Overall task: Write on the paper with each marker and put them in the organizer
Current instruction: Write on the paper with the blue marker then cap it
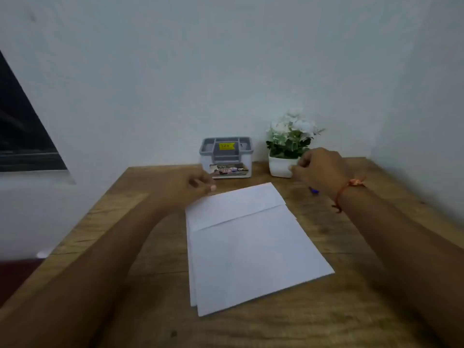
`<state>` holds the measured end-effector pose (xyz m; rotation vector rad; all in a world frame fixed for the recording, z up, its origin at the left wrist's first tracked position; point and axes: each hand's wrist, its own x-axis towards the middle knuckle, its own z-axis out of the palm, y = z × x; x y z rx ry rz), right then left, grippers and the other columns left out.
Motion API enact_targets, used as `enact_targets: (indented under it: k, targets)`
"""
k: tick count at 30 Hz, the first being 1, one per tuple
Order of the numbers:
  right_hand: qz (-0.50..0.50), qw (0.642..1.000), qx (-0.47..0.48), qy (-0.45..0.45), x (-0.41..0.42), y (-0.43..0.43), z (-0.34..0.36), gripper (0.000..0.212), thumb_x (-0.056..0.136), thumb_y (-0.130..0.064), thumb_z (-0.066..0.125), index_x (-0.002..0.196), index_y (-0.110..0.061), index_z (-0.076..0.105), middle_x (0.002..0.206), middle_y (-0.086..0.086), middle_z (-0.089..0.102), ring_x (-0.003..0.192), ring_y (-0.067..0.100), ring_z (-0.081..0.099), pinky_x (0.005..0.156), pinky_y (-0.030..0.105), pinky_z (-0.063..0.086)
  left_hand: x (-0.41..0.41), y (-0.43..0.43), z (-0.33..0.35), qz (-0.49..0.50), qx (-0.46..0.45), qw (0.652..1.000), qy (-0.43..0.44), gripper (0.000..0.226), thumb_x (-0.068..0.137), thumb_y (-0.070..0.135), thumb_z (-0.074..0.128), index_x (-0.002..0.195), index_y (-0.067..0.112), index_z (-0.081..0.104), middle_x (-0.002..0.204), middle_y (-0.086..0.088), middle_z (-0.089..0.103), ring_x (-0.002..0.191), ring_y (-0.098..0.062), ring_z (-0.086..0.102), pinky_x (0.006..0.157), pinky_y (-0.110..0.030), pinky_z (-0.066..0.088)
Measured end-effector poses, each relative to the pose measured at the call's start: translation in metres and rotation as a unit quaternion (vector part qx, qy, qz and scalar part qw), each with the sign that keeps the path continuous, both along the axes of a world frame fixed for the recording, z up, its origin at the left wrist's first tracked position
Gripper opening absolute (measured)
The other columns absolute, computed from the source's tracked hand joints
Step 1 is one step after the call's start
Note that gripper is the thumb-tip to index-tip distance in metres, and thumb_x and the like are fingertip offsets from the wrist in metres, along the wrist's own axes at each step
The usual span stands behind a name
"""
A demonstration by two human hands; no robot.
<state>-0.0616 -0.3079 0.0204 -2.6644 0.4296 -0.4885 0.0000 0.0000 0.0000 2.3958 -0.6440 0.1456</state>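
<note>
Paper stack mid-bench; organizer and potted plant at the back wall. Left hand loosely curled at paper's far-left corner. Right hand before the pot, grip blurred; blue marker tip shows beneath it.

Matt white paper on grainy wood table; grey-white plastic organizer
</note>
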Motion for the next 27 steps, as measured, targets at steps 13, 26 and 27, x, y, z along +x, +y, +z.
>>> enact_targets:
  k: [13, 26, 27]
  targets:
    - [-0.052, 0.996, -0.048, 0.046, -0.016, -0.037, -0.032, 0.04, 0.082, -0.051, 0.077, 0.089, -0.012, 0.078, 0.082, 0.006, 0.071, 0.08, 0.021, 0.065, 0.059, 0.027, 0.044, -0.011, 0.023, -0.014, -0.049, 0.098, 0.994, 0.017, 0.024, 0.082, 0.044, 0.073, 0.104, 0.038, 0.07, 0.097, 0.016, 0.067, 0.088, 0.0, 0.058, 0.071, -0.014, 0.039]
    - [-0.082, 0.99, -0.101, 0.052, -0.01, -0.021, -0.03, 0.032, 0.082, -0.04, 0.074, 0.094, -0.012, 0.067, 0.08, 0.004, 0.06, 0.075, 0.022, 0.056, 0.056, 0.026, 0.038, -0.01, 0.026, -0.011, -0.102, 0.132, 0.984, 0.055, 0.022, 0.076, 0.052, 0.075, 0.096, 0.044, 0.072, 0.086, 0.021, 0.07, 0.087, -0.001, 0.061, 0.084, -0.029, 0.048]
    - [-0.087, 0.992, -0.079, 0.035, -0.014, -0.021, -0.027, 0.029, 0.08, -0.04, 0.074, 0.087, -0.013, 0.066, 0.078, 0.004, 0.063, 0.073, 0.022, 0.058, 0.051, 0.025, 0.035, -0.011, 0.025, -0.01, -0.101, 0.137, 0.984, 0.055, 0.021, 0.077, 0.051, 0.075, 0.096, 0.043, 0.072, 0.087, 0.02, 0.069, 0.088, -0.002, 0.061, 0.085, -0.029, 0.048]
